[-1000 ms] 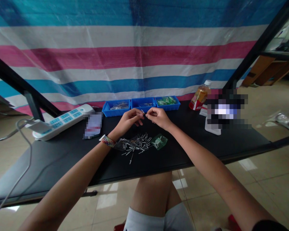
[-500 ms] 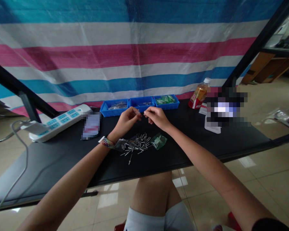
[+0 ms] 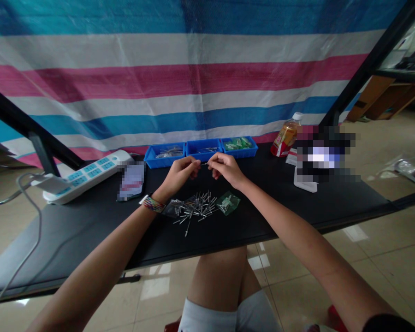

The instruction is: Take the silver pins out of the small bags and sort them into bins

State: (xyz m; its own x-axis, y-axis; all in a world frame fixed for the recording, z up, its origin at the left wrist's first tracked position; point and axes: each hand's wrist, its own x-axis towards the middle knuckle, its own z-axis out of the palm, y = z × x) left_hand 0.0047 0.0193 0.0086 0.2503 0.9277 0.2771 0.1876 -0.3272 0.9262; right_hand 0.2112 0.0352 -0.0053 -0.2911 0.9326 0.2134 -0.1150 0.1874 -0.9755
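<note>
Change since half a second ago: hands drawn slightly apart, exposing a thin metal pin point(image 3: 204, 163) spanning the gap. Left hand point(image 3: 180, 174): fingertips pinched shut on the pin's left end; woven bracelet point(image 3: 151, 203) at wrist. Right hand point(image 3: 226, 168): fingers curled, tips pinched on the pin's right end. Pin held level above the black table point(image 3: 90, 221), just before the middle blue tray point(image 3: 204, 149). Below the hands: loose heap of metal pins point(image 3: 197, 208), small green bag point(image 3: 228, 203) beside it. Far right: bottle point(image 3: 285, 136). Left: white power strip point(image 3: 86, 175).

Shiny, seemingly metal pins point(image 3: 195, 210); matt table point(image 3: 90, 226).
</note>
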